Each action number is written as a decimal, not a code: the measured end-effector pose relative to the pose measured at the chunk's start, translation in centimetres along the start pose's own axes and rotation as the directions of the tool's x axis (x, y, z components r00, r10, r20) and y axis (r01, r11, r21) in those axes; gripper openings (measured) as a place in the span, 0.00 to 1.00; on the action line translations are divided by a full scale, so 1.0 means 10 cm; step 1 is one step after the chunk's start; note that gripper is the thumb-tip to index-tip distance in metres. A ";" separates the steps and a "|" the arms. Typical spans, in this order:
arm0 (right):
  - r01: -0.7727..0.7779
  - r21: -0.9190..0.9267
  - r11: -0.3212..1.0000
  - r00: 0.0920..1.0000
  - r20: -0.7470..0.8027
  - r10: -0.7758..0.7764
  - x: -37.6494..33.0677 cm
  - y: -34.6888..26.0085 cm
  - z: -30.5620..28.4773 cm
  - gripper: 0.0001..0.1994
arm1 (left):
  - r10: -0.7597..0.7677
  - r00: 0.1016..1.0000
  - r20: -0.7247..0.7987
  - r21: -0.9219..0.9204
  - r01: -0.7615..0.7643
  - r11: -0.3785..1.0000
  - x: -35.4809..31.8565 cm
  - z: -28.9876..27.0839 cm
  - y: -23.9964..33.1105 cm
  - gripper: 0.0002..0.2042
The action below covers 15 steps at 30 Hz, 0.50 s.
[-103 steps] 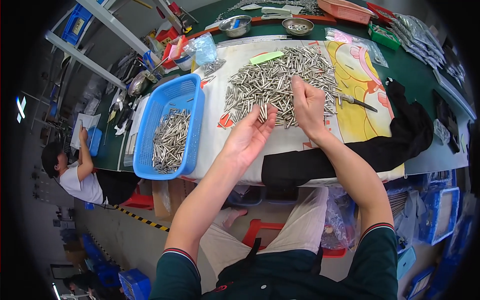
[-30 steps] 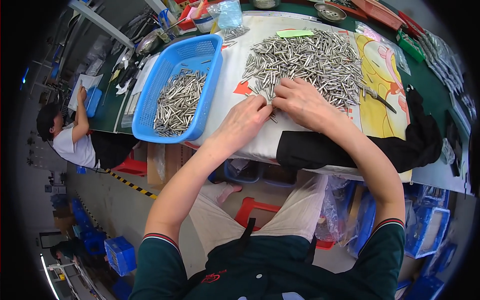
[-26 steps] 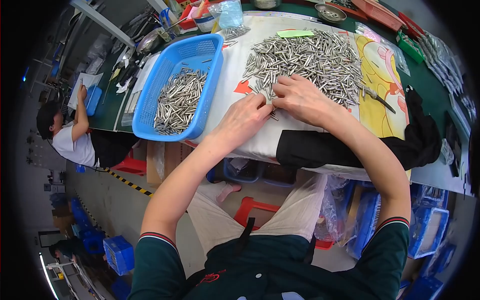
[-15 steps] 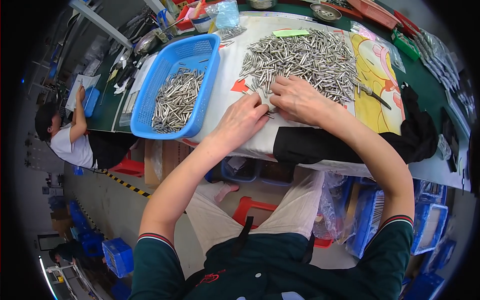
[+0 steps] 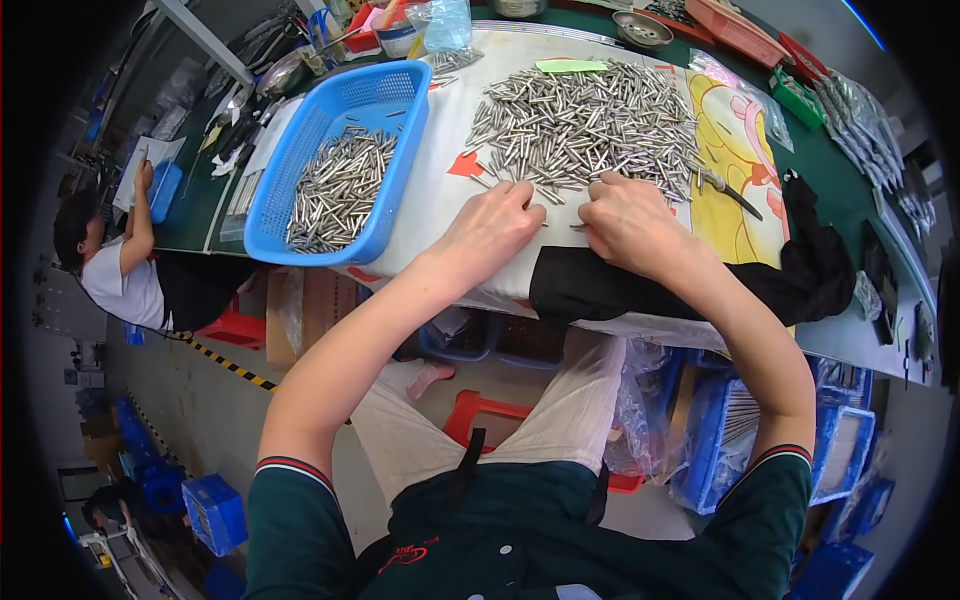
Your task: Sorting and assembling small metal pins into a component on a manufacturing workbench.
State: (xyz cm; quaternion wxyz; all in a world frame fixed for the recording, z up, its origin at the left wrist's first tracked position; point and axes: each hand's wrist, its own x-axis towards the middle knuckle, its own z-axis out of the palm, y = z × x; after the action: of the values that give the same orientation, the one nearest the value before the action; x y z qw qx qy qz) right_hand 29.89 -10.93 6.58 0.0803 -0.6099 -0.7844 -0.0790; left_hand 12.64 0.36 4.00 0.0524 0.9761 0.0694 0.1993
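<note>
A wide heap of small metal pins [image 5: 590, 120] covers the middle of the white printed sheet [image 5: 450, 120]. At its near edge is my left hand [image 5: 495, 225], fingers curled and pressed together; what they hold is hidden, though a pin tip shows beside them. My right hand [image 5: 632, 222] is a short gap to the right, its fingers closed in a pinch, with the end of a metal pin poking out by the fingertips. To the left stands a blue plastic basket [image 5: 262, 205], partly filled with similar pins.
A black cloth [image 5: 620, 290] lies along the front edge below my right forearm. Right of the heap rests a dark-bladed tool [image 5: 738, 197]. A green paper slip [image 5: 570, 66] sits at the heap's far side. Another person [image 5: 125, 250] works at the far left.
My hands have moved apart from close together at the heap's near edge; the right one has shifted right and toward me. The whole view has shifted slightly.
</note>
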 end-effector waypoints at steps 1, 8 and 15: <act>0.000 -0.001 1.000 1.000 0.001 0.000 0.01 0.00 0.03 0.03 | 0.036 0.999 0.021 0.077 -0.038 0.996 0.01 0.02 -0.02 0.04; 0.019 0.010 1.000 1.000 -0.023 -0.019 0.16 0.03 0.17 0.03 | 0.054 0.997 0.055 0.108 -0.059 0.992 0.06 0.04 -0.07 0.02; -0.206 0.151 0.967 0.974 -0.058 0.217 0.44 0.01 0.17 0.05 | 0.103 0.994 0.047 0.161 -0.109 0.981 0.06 0.05 0.01 0.04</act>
State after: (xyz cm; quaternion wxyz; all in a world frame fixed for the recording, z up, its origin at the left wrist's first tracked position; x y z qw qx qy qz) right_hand 28.84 -6.43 5.92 0.1612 -0.6794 -0.7149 -0.0356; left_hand 13.41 0.30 3.84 -0.0370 0.9830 0.0323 0.1767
